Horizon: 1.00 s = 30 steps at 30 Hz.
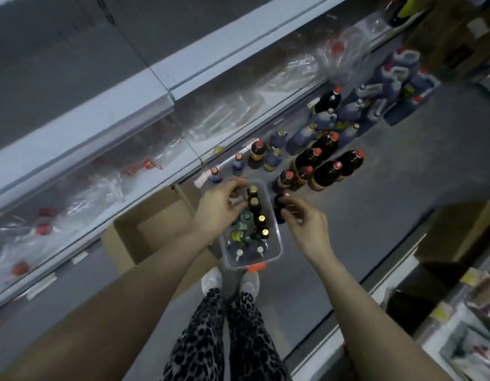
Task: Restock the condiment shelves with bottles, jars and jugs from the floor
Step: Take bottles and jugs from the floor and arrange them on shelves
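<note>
A clear plastic bin (pixel 278 244) with orange latches stands on the floor in front of my feet, holding several small bottles (pixel 261 220) with gold and pale caps. My left hand (pixel 220 206) hovers over the bin's far end with its fingers curled beside a gold-capped bottle; whether it grips anything is hidden. My right hand (pixel 304 222) is just right of the bin, fingertips pinched on the top of a dark bottle (pixel 278 209) standing outside it. Beyond the bin, dark red-capped bottles (pixel 324 174) and blue jugs (pixel 397 75) stand on the floor.
Grey shelves (pixel 161 78) run along the left; the lowest one holds clear wrapped bottles with red caps (pixel 43 229). An open cardboard box (pixel 145 224) lies left of the bin. Another box (pixel 463 232) and a rack of goods stand at right.
</note>
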Each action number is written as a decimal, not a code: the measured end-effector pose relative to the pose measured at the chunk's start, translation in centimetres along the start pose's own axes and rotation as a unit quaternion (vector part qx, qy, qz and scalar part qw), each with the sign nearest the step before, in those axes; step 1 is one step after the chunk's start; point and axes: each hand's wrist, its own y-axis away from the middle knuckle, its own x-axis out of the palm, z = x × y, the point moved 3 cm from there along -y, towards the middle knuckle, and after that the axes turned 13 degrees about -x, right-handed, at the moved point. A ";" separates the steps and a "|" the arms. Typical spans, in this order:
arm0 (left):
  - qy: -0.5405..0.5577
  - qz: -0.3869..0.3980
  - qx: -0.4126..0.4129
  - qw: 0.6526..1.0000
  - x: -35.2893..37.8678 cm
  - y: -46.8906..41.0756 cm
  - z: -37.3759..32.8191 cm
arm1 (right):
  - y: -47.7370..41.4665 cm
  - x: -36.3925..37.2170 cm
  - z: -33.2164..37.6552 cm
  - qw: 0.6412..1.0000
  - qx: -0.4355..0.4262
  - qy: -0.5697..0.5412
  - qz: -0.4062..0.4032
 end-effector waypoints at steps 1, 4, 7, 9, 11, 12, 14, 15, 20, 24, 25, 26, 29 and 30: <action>0.003 0.006 -0.019 1.000 1.1 -0.7 1.2 | 0.1 0.7 -1.4 1.000 0.018 -0.008 0.005; 0.009 0.041 -0.072 0.997 5.2 -2.8 5.0 | 0.9 3.0 -5.8 0.998 0.065 -0.013 0.022; 0.025 0.068 -0.092 0.993 8.7 -4.0 8.8 | 1.9 5.4 -9.6 0.995 0.097 -0.018 0.030; 0.016 0.079 -0.101 0.992 11.1 -4.8 11.7 | 2.5 7.5 -12.4 0.992 0.123 -0.017 0.039; 0.033 0.090 -0.124 0.988 13.4 -5.6 14.4 | 3.0 9.6 -15.0 0.987 0.150 -0.021 0.045; 0.042 0.096 -0.137 0.985 14.7 -6.1 15.8 | 3.2 10.8 -16.2 0.985 0.164 -0.023 0.047; 0.048 0.103 -0.152 0.982 17.0 -7.1 18.4 | 3.7 13.2 -18.6 0.983 0.174 -0.015 0.056; 0.041 0.107 -0.153 0.982 18.0 -7.4 19.5 | 4.0 14.2 -19.5 0.982 0.178 -0.013 0.058; 0.000 0.124 -0.156 0.980 23.7 -10.9 25.7 | 5.0 21.1 -25.4 0.969 0.236 -0.020 0.077; -0.026 0.150 -0.164 0.975 27.9 -13.7 29.6 | 5.2 25.9 -29.6 0.964 0.254 0.014 0.080; -0.028 0.153 -0.162 0.975 28.7 -14.4 30.4 | 5.1 26.8 -30.4 0.963 0.254 0.043 0.072; -0.031 0.155 -0.159 0.975 29.4 -15.1 31.1 | 5.1 27.6 -31.3 0.960 0.262 0.068 0.069; -0.042 0.165 -0.146 0.975 31.5 -17.1 33.2 | 5.6 29.9 -33.6 0.946 0.293 0.107 0.084; -0.053 0.169 -0.144 0.974 32.0 -17.7 33.8 | 5.7 30.5 -34.0 0.943 0.297 0.117 0.089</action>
